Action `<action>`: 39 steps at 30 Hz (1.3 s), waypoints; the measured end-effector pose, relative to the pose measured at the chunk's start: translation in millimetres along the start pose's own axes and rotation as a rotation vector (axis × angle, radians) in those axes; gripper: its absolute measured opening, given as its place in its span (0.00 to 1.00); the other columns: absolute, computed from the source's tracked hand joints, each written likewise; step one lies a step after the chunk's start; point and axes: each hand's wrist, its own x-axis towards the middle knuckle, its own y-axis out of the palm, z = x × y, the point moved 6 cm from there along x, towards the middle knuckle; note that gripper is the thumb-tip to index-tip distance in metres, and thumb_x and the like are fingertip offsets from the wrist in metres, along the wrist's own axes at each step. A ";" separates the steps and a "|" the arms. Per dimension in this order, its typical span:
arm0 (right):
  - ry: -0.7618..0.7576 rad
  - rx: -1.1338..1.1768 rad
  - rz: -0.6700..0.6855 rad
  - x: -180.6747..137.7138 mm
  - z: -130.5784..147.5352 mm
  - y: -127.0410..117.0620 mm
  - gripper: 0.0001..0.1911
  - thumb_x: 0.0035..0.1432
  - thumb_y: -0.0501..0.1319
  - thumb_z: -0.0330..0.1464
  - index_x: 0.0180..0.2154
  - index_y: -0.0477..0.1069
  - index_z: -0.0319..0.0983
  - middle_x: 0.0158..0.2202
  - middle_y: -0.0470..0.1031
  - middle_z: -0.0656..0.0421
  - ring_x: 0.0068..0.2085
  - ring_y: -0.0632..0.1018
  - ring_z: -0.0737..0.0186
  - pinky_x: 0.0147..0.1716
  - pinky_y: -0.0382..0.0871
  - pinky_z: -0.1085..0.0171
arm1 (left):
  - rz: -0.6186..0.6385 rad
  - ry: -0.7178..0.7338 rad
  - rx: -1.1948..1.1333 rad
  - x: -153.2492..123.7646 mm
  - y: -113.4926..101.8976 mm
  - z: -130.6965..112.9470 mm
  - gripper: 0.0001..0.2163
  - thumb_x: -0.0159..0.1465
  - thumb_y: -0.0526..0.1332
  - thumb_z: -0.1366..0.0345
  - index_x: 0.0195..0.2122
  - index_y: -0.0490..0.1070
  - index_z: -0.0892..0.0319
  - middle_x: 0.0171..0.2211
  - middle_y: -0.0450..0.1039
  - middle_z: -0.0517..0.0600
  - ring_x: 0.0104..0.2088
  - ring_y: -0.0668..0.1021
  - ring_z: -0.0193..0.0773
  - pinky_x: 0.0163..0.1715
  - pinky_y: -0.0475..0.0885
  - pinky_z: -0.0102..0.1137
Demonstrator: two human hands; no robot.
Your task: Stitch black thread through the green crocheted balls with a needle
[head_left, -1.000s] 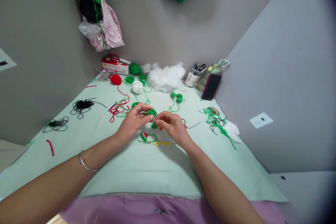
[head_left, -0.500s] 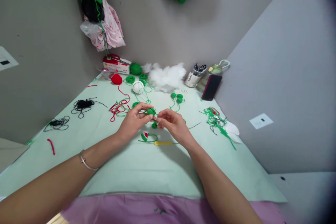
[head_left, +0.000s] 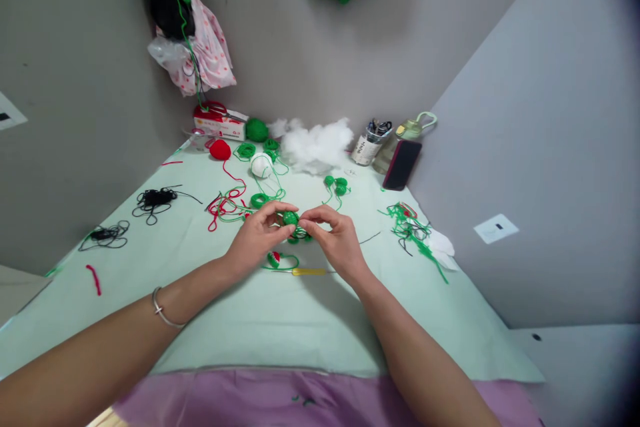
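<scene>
My left hand (head_left: 257,235) pinches a small green crocheted ball (head_left: 290,218) above the pale green table (head_left: 260,320). My right hand (head_left: 336,237) meets it from the right, fingertips closed on the same ball or its green thread; which one I cannot make out. Loose green yarn (head_left: 300,235) hangs under the ball. Just below my hands lie a small red-and-green crocheted piece (head_left: 273,259) and a yellow-handled crochet hook (head_left: 309,272).
Red and green yarn tangle (head_left: 227,203), black yarn clumps (head_left: 155,199), white stuffing (head_left: 315,143), a white ball (head_left: 261,165), a jar of tools (head_left: 367,143), a dark phone (head_left: 401,165) and green scraps (head_left: 413,227) lie around. Bags (head_left: 190,47) hang on the wall.
Both hands have drawn closer together; my right fingertips now touch the green ball, which has shifted slightly toward me.
</scene>
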 end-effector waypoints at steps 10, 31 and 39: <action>0.094 0.433 -0.362 8.6 2.2 -50.0 0.06 0.55 0.69 0.35 0.32 0.75 0.41 0.38 0.79 0.60 0.40 0.77 0.65 0.38 0.70 0.67 | 0.017 -0.089 0.052 5.9 -7.5 2.9 0.15 0.59 0.70 0.62 0.46 0.74 0.59 0.29 0.72 0.45 0.32 0.76 0.35 0.35 0.69 0.29; 0.135 0.653 -0.472 24.7 -39.3 -182.7 0.12 0.60 0.64 0.27 0.26 0.67 0.42 0.18 0.58 0.68 0.17 0.53 0.74 0.13 0.52 0.74 | -0.123 -0.025 -0.012 15.0 -41.1 -28.1 0.17 0.58 0.68 0.65 0.48 0.73 0.59 0.26 0.68 0.43 0.24 0.71 0.30 0.25 0.68 0.27; 0.269 0.361 0.236 2.7 -8.6 6.8 0.20 0.64 0.61 0.47 0.41 0.78 0.36 0.27 0.75 0.58 0.27 0.72 0.67 0.29 0.67 0.66 | 0.004 0.109 0.208 3.1 -15.3 -20.8 0.14 0.61 0.69 0.61 0.48 0.75 0.56 0.43 0.73 0.50 0.41 0.76 0.38 0.42 0.72 0.32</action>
